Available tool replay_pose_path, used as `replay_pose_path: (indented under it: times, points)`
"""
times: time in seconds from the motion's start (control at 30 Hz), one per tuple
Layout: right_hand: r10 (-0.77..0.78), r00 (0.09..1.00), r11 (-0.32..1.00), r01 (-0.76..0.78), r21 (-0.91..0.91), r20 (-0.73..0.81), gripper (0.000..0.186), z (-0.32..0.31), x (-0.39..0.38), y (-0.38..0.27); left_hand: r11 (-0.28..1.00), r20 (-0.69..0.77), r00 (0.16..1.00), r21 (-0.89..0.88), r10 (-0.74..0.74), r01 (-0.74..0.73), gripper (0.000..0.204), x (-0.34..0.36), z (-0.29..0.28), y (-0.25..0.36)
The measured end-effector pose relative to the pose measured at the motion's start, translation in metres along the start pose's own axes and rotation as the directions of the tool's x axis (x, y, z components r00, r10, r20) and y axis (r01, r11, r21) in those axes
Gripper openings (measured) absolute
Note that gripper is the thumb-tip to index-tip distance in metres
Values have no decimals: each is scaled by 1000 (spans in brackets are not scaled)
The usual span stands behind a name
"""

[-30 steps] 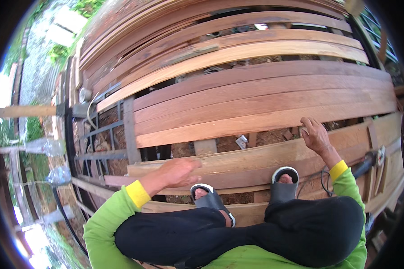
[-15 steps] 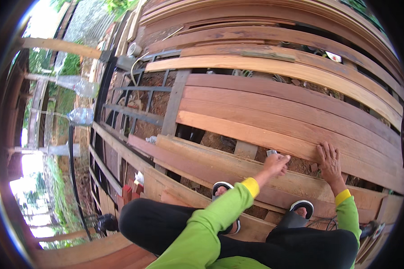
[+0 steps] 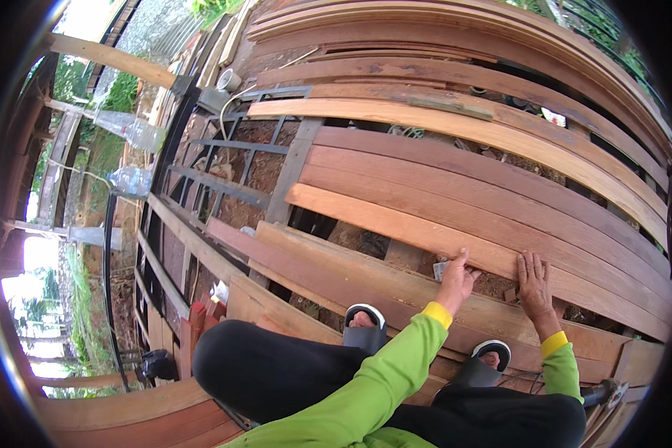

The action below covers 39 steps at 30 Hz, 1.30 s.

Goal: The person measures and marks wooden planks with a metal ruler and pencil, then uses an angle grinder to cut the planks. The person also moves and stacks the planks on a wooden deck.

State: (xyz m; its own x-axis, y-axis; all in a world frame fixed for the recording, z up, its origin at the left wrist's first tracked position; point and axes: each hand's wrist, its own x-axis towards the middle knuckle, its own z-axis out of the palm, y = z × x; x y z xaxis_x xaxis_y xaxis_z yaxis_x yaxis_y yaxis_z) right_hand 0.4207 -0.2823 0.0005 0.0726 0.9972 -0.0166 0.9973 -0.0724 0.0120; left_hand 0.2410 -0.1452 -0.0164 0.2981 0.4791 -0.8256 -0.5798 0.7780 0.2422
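My left hand reaches the near edge of a light orange plank, index finger raised onto it and the fingers apart. Just to its right, my right hand lies with fingers stretched flat on that plank. The plank sits against several reddish-brown planks, side by side. A small silvery item is in the gap below, partly hidden by my left hand. A lower board runs along the near side, beyond my sandaled feet.
More boards lie stacked beyond. A dark metal lattice over soil is at left, with plastic bottles on rails outside it. A dark tool with a cord is by my right leg. A black object is lower left.
My view has swung, shifting the scene rightward. My left hand has moved forward and right onto the plank's edge, close to my right hand, which stays on the plank with fingers now straighter.
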Motion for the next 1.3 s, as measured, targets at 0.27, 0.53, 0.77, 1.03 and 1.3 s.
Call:
replay_pose_path:
  times: [0.27,0.53,0.77,1.03,1.3]
  points:
    - [204,975,947,-173,270,-90,75,-92,-1,28,990,318,940,-105,120,-91,64,-31,17,52]
    - [455,884,829,-465,309,111,43,-134,-32,111,889,354,823,-289,444,-355,58,-39,54,141]
    - [325,923,929,-272,250,-205,31,-144,-14,77,820,300,766,-288,568,-496,57,-72,77,184]
    - [-155,770,988,116,-103,-618,23,-230,61,-13,850,667,674,114,318,-514,27,-110,137,75]
    - [132,644,963,-262,-56,-753,15,-260,21,35,533,769,127,-304,626,-789,42,-209,201,245]
